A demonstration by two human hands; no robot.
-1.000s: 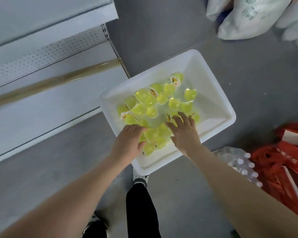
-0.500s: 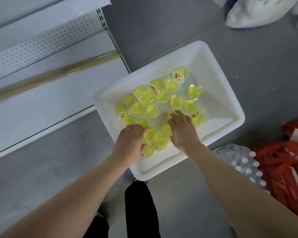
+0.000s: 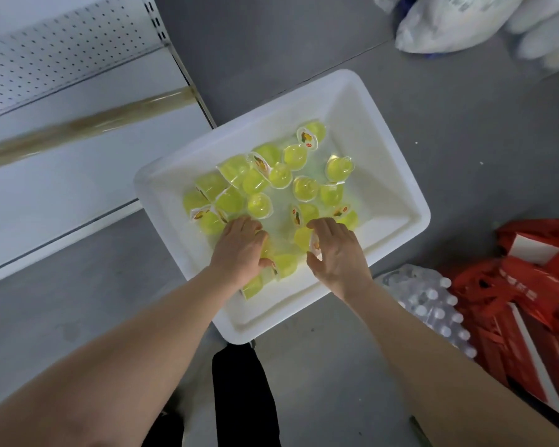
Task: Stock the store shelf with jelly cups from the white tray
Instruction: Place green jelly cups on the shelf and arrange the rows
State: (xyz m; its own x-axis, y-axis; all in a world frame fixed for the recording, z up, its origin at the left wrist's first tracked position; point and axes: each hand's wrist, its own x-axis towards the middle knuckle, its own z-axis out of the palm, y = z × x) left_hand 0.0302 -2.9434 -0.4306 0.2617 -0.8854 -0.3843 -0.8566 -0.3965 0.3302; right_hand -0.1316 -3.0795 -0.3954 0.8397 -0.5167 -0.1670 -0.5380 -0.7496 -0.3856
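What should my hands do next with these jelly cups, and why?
Probably lift both handfuls out and swing them left to the store shelf. The left hand and right hand are both curled around jelly cups at the near end of the white tray, many cups lie loose beyond them, and the shelf surface in view holds none.

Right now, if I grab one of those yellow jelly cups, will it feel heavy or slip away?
Probably light: the cups are small next to the right hand pinching one. Likely slippery, since their clear plastic looks glossy. Apt to tip too: many lie on their sides in the tray.
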